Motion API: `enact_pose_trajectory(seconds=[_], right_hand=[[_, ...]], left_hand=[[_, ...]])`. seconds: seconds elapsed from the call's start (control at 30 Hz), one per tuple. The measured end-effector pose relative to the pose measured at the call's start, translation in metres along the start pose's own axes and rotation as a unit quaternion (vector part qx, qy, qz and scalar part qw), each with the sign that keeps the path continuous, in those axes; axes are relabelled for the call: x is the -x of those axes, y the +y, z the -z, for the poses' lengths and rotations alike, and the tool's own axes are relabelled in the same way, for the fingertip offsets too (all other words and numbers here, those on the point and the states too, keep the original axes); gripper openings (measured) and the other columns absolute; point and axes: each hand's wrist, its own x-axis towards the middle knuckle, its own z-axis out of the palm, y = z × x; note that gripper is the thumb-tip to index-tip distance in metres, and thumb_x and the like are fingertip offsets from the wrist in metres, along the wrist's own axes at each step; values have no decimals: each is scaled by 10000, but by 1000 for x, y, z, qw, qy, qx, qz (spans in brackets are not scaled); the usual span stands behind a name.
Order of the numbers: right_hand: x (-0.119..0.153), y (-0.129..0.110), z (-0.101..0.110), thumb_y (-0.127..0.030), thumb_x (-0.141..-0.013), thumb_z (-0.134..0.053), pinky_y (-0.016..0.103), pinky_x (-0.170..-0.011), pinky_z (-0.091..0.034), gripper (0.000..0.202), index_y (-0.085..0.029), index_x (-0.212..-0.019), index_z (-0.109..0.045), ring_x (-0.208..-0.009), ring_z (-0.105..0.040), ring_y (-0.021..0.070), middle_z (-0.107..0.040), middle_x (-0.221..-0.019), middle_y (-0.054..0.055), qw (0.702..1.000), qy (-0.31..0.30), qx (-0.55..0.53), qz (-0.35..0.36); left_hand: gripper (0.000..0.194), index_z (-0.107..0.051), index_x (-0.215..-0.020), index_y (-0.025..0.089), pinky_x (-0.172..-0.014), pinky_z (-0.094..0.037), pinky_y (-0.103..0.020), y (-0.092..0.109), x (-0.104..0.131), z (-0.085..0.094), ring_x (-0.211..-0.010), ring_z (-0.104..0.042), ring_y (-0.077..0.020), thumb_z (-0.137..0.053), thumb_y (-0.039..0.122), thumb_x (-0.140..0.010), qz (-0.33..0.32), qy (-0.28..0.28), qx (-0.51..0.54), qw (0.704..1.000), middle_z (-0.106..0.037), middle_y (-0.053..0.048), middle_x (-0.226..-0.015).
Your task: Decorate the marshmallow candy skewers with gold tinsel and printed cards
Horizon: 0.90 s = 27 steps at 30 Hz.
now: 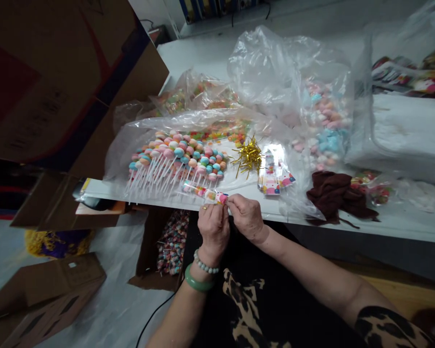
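Note:
A slim clear candy bag (200,191) with colourful sweets inside lies across my fingertips, over the table's front edge. My left hand (214,229) is closed on its right-hand part, with a bead bracelet and a green bangle at the wrist. My right hand (247,217) pinches at the bag's right end; whether a tie is between those fingertips I cannot tell. Just beyond lie many pastel candy lollipops (174,159) with white sticks toward me. A pile of gold twist ties (249,157) and a stack of printed cards or bags (271,176) are nearby.
Plastic bags of gummies (203,94) and pastel sweets (326,121) stand behind. A brown cloth (331,193) is at right, before a clear bin (402,130). A large carton (58,72) looms left. Below the table, an open box (172,241) holds wrapped candies.

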Motion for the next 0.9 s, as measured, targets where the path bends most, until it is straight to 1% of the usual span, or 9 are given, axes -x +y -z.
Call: enact_pose_trajectory(seconds=[0.07, 0.13, 0.23, 0.33, 0.4, 0.5, 0.67, 0.77, 0.9], right_hand=[[-4, -2, 1, -241, -892, -498, 221, -613, -417, 200, -201, -761, -644, -630, -628, 141, -696, -687, 17, 998, -14, -49, -38], [-7, -7, 4, -248, -892, -505, 212, -602, -428, 204, -205, -759, -652, -614, -626, 133, -695, -672, 2, 994, -24, -91, -58], [-10, -14, 11, -243, -896, -499, 212, -638, -450, 201, -203, -842, -689, -669, -656, 139, -728, -755, 22, 996, -14, -84, -32], [-12, -21, 21, -238, -893, -504, 223, -674, -463, 222, -218, -938, -721, -706, -675, 152, -746, -815, 41, 999, -17, -36, 13], [-15, -25, 27, -241, -886, -513, 241, -705, -477, 253, -230, -1014, -732, -753, -685, 170, -755, -877, 54, 998, -30, -35, 34], [-25, -33, 33, -230, -862, -520, 272, -710, -491, 324, -231, -1107, -731, -750, -667, 181, -748, -865, 53, 994, -58, -87, 16], [-49, -46, 22, -205, -828, -501, 235, -518, -418, 468, -209, -1273, -645, -490, -460, 104, -585, -593, -31, 950, -182, -243, -79], [-61, -50, 8, -234, -849, -496, 236, -520, -429, 462, -225, -1294, -622, -514, -477, 105, -637, -694, -12, 957, -168, -230, -58], [-62, -49, -1, -253, -913, -470, 251, -612, -470, 375, -257, -1251, -633, -658, -613, 150, -715, -852, 27, 994, -85, -65, 40]], left_hand=[[230, -604, -674, 188, -690, -402, -308, -1, 3, -1, -617, -511, -150, -544, 227, -892, 73, -10, 93, 993, -549, -14, -608], [175, -641, -749, 184, -700, -429, -291, -1, 0, 2, -658, -539, -143, -580, 284, -880, 194, -13, 241, 951, -584, -10, -662], [158, -652, -933, 202, -751, -478, -270, 1, -20, 16, -790, -606, -139, -673, 311, -820, 354, -43, 511, 782, -656, -12, -859], [328, -632, -1050, 216, -852, -510, -317, 1, -49, 33, -976, -641, -182, -749, 290, -752, 415, -104, 680, 595, -671, -46, -1074], [254, -647, -975, 190, -867, -521, -320, -1, -67, 39, -999, -650, -195, -751, 260, -754, 426, -90, 725, 534, -685, -52, -1037], [136, -650, -889, 165, -865, -530, -296, -3, -85, 40, -965, -663, -178, -724, 195, -779, 411, -21, 751, 516, -697, -39, -934], [157, -645, -954, 162, -911, -526, -345, -2, -98, 38, -926, -675, -175, -686, 229, -818, 395, 8, 753, 526, -701, -57, -935], [216, -630, -971, 171, -895, -528, -336, -4, -101, 40, -880, -674, -165, -700, 290, -805, 388, 37, 731, 560, -696, -54, -940], [371, -591, -1038, 181, -812, -540, -342, -9, -95, 40, -875, -664, -185, -729, 386, -762, 385, -23, 662, 643, -675, -64, -956]])
